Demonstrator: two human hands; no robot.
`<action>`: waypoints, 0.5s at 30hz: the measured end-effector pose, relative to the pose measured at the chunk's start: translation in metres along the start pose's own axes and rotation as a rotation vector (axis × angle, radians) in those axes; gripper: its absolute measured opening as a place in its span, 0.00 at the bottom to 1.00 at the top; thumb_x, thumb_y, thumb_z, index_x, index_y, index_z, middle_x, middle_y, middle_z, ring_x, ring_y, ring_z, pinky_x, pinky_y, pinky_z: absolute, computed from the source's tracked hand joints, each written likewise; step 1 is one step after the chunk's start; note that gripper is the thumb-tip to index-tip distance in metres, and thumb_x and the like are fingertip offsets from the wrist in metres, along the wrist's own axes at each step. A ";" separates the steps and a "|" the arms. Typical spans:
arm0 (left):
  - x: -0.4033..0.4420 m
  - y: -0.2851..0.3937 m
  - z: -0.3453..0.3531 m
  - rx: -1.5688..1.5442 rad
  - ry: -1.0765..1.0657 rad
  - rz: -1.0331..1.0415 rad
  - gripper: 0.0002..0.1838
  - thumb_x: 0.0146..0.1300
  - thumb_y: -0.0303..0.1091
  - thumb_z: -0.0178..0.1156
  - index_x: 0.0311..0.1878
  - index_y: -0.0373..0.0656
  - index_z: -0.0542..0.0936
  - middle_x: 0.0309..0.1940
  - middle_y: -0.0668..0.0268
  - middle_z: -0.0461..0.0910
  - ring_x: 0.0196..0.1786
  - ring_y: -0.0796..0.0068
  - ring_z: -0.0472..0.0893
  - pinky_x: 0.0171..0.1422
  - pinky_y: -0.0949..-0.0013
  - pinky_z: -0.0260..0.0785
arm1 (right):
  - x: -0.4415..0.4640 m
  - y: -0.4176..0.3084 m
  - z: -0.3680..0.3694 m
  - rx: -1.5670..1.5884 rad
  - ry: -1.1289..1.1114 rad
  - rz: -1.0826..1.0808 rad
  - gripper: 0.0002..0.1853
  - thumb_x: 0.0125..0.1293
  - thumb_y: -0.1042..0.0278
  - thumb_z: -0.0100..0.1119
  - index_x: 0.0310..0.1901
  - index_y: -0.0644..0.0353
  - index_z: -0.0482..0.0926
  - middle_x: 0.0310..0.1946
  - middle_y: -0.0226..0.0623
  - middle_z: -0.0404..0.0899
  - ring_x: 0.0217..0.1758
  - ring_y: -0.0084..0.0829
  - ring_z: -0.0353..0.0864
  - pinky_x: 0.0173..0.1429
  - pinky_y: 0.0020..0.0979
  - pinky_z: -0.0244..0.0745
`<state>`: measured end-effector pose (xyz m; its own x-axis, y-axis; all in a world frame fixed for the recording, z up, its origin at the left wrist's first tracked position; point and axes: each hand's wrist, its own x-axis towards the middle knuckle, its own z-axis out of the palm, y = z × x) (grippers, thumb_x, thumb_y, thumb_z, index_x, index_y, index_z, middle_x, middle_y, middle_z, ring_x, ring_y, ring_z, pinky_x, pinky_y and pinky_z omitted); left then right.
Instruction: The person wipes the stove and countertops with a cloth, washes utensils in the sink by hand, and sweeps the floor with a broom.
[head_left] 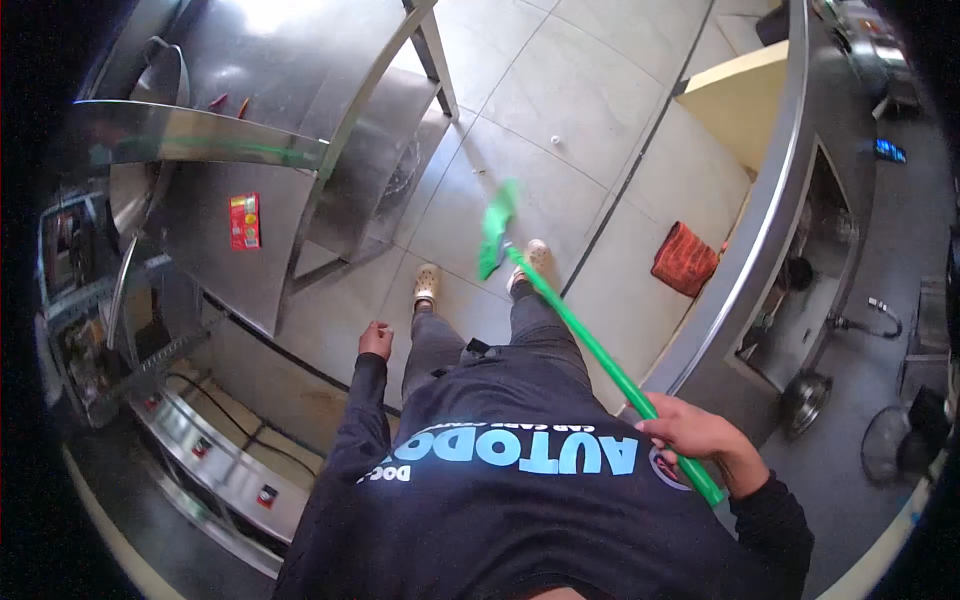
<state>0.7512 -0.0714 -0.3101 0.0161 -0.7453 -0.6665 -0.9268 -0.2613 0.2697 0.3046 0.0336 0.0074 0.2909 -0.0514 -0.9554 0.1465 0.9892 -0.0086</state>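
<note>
My right hand (693, 430) is wrapped round the upper part of a green broom handle (600, 355), close to my chest at the lower right. The handle slants down to a green broom head (495, 230), slightly blurred, over the tiled floor (545, 90) just beyond my right shoe. At my left side hangs my left hand (376, 340), its fingers curled in, touching nothing; whether anything small is inside it is hidden. A small white piece (555, 140) lies on the tiles past the broom head.
To the left stands a steel table (240, 130) with a red packet (244, 221) on a lower surface. An orange-red cloth (684, 259) lies on the floor by the right-hand counter (745, 265), which has a sink (815, 270). My shoes (427, 284) are on the tiles.
</note>
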 end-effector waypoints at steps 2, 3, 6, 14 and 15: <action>-0.010 -0.004 0.050 -0.101 -0.049 -0.031 0.15 0.49 0.40 0.56 0.38 0.43 0.73 0.29 0.58 0.77 0.34 0.63 0.77 0.41 0.65 0.68 | 0.031 -0.017 -0.032 -0.418 -0.079 -0.096 0.06 0.57 0.72 0.45 0.36 0.62 0.66 0.14 0.29 0.66 0.10 0.18 0.65 0.13 0.21 0.59; -0.017 0.001 0.071 -0.139 -0.097 -0.012 0.15 0.49 0.40 0.56 0.39 0.43 0.73 0.29 0.58 0.77 0.33 0.63 0.77 0.40 0.65 0.68 | 0.062 -0.031 -0.045 -0.514 -0.042 -0.117 0.04 0.55 0.73 0.45 0.31 0.63 0.68 0.13 0.30 0.67 0.10 0.19 0.66 0.14 0.23 0.60; -0.036 0.052 0.071 -0.253 -0.228 -0.054 0.16 0.50 0.41 0.56 0.41 0.44 0.72 0.29 0.59 0.77 0.33 0.66 0.77 0.39 0.67 0.68 | 0.225 -0.058 -0.098 -1.094 -0.203 -0.373 0.08 0.52 0.70 0.47 0.29 0.63 0.75 0.15 0.32 0.71 0.12 0.22 0.68 0.16 0.26 0.64; -0.006 0.082 0.026 -0.568 0.132 -0.019 0.15 0.51 0.36 0.56 0.41 0.41 0.71 0.27 0.64 0.75 0.26 0.76 0.75 0.32 0.73 0.68 | 0.216 -0.240 -0.206 -0.950 0.159 -0.244 0.09 0.46 0.70 0.54 0.29 0.65 0.77 0.20 0.37 0.77 0.19 0.27 0.74 0.24 0.29 0.69; -0.001 0.075 0.033 -0.571 0.156 -0.044 0.14 0.51 0.35 0.56 0.40 0.40 0.72 0.27 0.64 0.75 0.26 0.77 0.75 0.30 0.74 0.68 | 0.210 -0.253 -0.208 -0.949 0.161 -0.240 0.09 0.46 0.70 0.54 0.29 0.65 0.77 0.20 0.37 0.77 0.19 0.27 0.74 0.24 0.29 0.69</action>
<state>0.6690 -0.0702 -0.3119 0.1448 -0.7963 -0.5873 -0.5758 -0.5505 0.6045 0.1317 -0.1993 -0.2530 0.2107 -0.3150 -0.9254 -0.6537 0.6585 -0.3729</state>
